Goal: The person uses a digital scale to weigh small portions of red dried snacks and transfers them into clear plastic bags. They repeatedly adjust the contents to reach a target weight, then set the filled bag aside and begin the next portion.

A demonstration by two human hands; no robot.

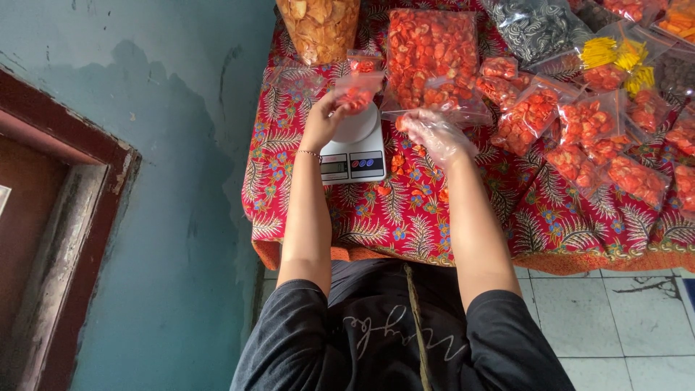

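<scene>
Left hand, bare, pinching a small clear bag of orange-red snacks upright over the white kitchen scale; right hand, gloved, fingers gathered on loose pieces; beyond, the large open snack bag.

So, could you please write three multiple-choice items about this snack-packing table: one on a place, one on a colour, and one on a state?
1. Where does the white digital kitchen scale stand?
A. on the red patterned cloth
B. on the tiled floor
C. inside a bag

2. What colour are the snacks in the small clear plastic bag held over the scale?
A. green
B. orange-red
C. white

3. What covers the right hand?
A. nothing
B. a black wool mitten
C. a thin clear plastic glove

Answers:
1. A, the red patterned cloth lies under the scale.
2. B, the pieces show orange-red through the plastic in the left hand.
3. C, a crinkled see-through film wraps the fingers.
</scene>
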